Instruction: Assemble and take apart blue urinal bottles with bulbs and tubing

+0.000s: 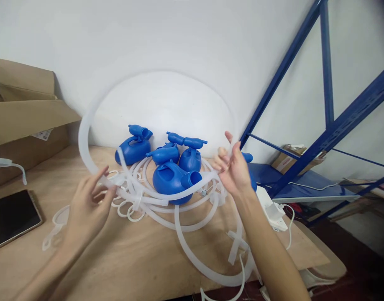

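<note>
A long, translucent white plastic tube (84, 140) is raised in a big loop between my hands, its far side curving up in front of the wall. My left hand (89, 205) grips the tube at lower left, with thumb and fingertips around it. At the right, the fingers of my right hand (232, 169) curl around the same tube. Behind and below the loop stand several blue plastic bottles, among them a front bottle (171, 177) with a handle and wide round mouth, and a rear-left bottle (134, 148). More coiled tubing (192, 228) lies around them.
An open cardboard box (32, 113) and a dark tablet (14, 217) are at the left of the wooden table (126, 263). Small white rings (135, 215) lie near the bottles. On the right are a white power strip (275, 213) and a blue metal shelf (292, 182).
</note>
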`<state>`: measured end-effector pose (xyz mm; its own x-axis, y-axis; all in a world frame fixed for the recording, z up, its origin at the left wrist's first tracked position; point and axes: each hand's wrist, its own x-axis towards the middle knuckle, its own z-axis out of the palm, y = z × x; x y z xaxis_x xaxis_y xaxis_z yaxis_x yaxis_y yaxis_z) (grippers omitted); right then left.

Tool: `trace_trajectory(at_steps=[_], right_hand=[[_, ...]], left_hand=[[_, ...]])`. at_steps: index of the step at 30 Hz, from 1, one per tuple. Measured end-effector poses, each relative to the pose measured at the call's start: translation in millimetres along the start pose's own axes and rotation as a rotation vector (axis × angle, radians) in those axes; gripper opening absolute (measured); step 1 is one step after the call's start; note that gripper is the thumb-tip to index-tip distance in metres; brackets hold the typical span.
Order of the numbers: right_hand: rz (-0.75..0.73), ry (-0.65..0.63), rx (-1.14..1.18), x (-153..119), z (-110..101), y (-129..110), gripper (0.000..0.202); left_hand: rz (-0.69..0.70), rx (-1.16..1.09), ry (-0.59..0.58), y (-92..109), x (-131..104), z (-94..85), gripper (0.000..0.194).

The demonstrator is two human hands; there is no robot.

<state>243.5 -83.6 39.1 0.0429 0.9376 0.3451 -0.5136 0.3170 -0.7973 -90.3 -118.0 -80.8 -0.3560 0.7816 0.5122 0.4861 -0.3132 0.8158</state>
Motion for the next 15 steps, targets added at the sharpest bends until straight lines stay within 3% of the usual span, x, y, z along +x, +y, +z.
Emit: trace_trajectory(at_steps=[2, 4, 7, 11, 15], right_hand=[[-0.015, 0.021, 0.065, 11, -5, -29, 0.012], [-0.036, 0.023, 0.094, 25, -13, -60, 0.024], [-0.034, 0.065, 0.009, 50, -34, -98, 0.033], [0.136, 0.210, -0.335, 96, -75, -113, 0.043], [0.251, 0.293, -0.627, 145, -121, -85, 0.039]], left_hand=[[-0.025, -0.050, -0.015, 31, 30, -3.5, 0.067], [-0.033, -0.054, -0.049, 57, 60, -6.5, 0.071], [-0.044, -0.172, -0.063, 75, 103, -2.9, 0.061], [-0.139, -0.210, -0.144, 66, 154, 28.0, 0.059], [-0.180, -0.120, -0.234, 44, 196, 80.5, 0.060]])
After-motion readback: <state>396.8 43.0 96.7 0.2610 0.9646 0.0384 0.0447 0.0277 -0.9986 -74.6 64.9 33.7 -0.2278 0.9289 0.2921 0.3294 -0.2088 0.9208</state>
